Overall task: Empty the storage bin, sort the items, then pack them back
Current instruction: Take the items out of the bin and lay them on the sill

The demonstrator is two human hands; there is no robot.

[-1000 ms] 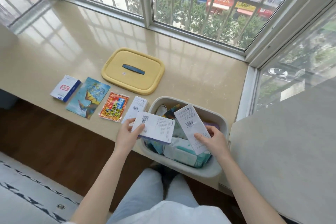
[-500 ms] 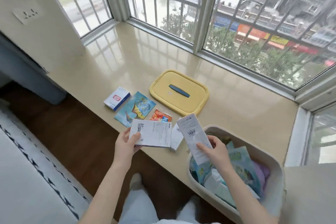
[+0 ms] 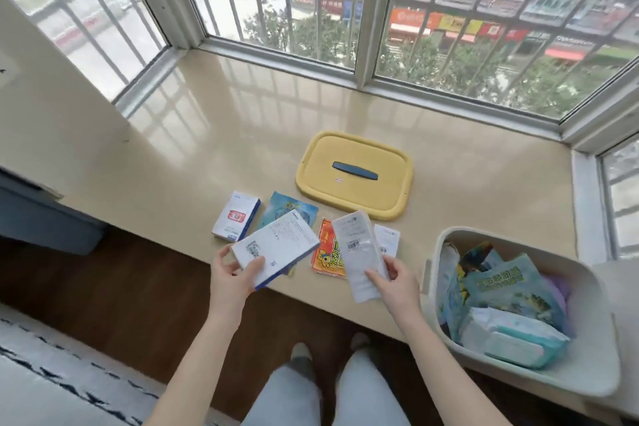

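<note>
Left hand (image 3: 232, 275): lower centre-left of the frame, fingers clamped on a white box with a blue edge (image 3: 276, 245), held tilted over the bench's near edge.
Right hand (image 3: 394, 282): lower centre, gripping a long white packet (image 3: 359, 254) by its lower end.
Storage bin (image 3: 587, 373): lower right, open, on the bench (image 3: 207, 162); colourful pouches and a wipes pack (image 3: 518, 339) inside.
Yellow lid (image 3: 356, 175): centre, flat on the bench.
Sorted row: small white box (image 3: 236, 215), blue pouch (image 3: 288, 209), red packet (image 3: 326, 252), white packet (image 3: 387, 239), just below the lid.
</note>
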